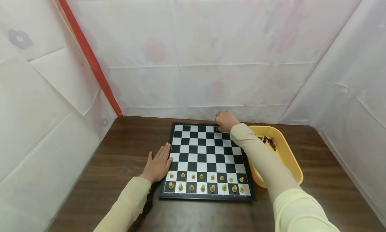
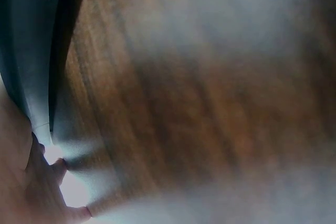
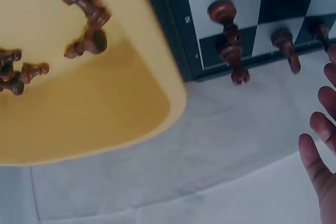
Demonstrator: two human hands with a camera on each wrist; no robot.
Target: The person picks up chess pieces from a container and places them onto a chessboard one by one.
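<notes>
A black-and-white chessboard point(image 1: 208, 158) lies on a dark wooden table point(image 1: 120, 148). Light pieces point(image 1: 206, 182) fill its two nearest rows. My right hand point(image 1: 224, 121) reaches over the board's far edge. There several dark brown pieces point(image 3: 231, 40) stand in the last row. Its fingers point(image 3: 320, 129) hang loosely curved in the right wrist view, and the top fingertip is close to the head of one dark piece point(image 3: 320, 32); contact is cut off by the frame edge. My left hand point(image 1: 158, 163) lies flat on the table against the board's left edge.
A yellow tub point(image 1: 289, 158) with several loose dark pieces point(image 1: 268, 141) stands right of the board, touching its edge. White sheeting walls the table on three sides. The left wrist view shows only blurred wood point(image 2: 210, 103) and part of my hand point(image 2: 31, 182).
</notes>
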